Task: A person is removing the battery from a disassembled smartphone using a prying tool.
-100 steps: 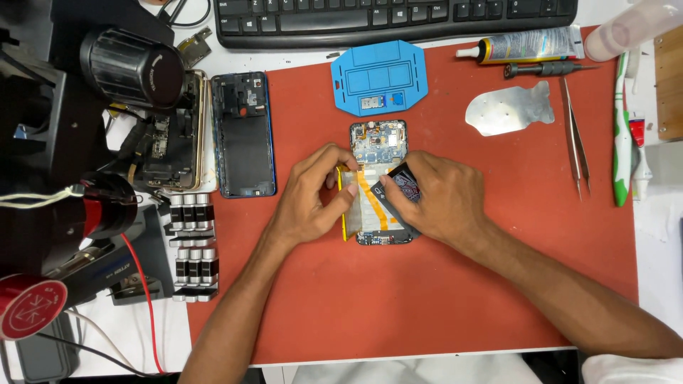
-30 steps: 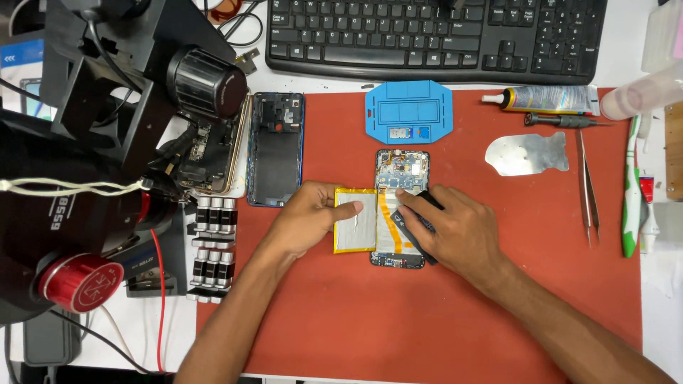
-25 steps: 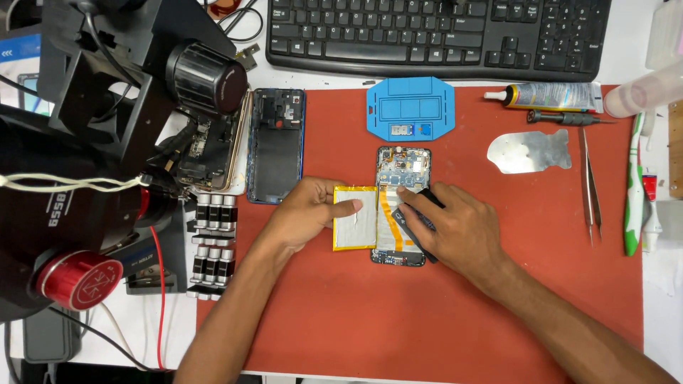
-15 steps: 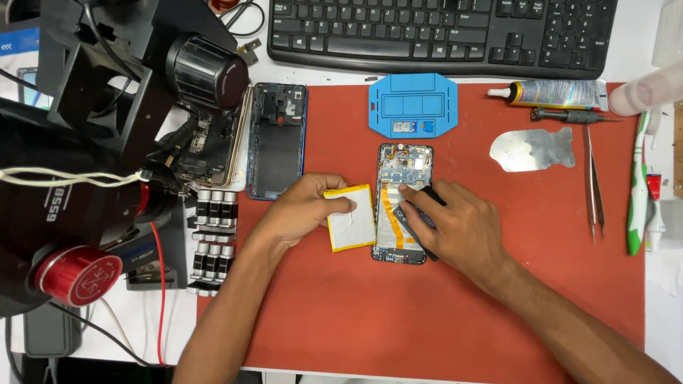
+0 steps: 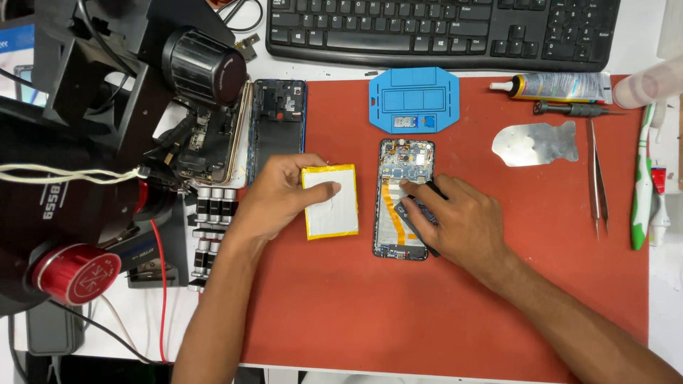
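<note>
Battery out, phone open before us

We see a flat white yellow-edged battery (image 5: pixel 331 203) just beside the opened dark phone body (image 5: pixel 403 199), both on red mat.

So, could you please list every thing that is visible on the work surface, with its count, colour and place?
battery: 1, white with yellow edge, on the mat left of the phone, under the left hand
opened phone: 1, dark, orange strip inside, mat centre
red mat: 1, red, covers the desk centre
blue tray: 1, blue, above the phone
phone frame: 1, dark blue, left edge of the mat
keyboard: 1, black, top
glue tube: 1, yellow and white, top right
metal plate: 1, silver, right of the phone
tweezers: 1, silver, right
toothbrush: 1, green and white, far right
microscope: 1, black, left
left hand: 1, holds the battery
right hand: 1, holds a dark tool on the phone
</note>
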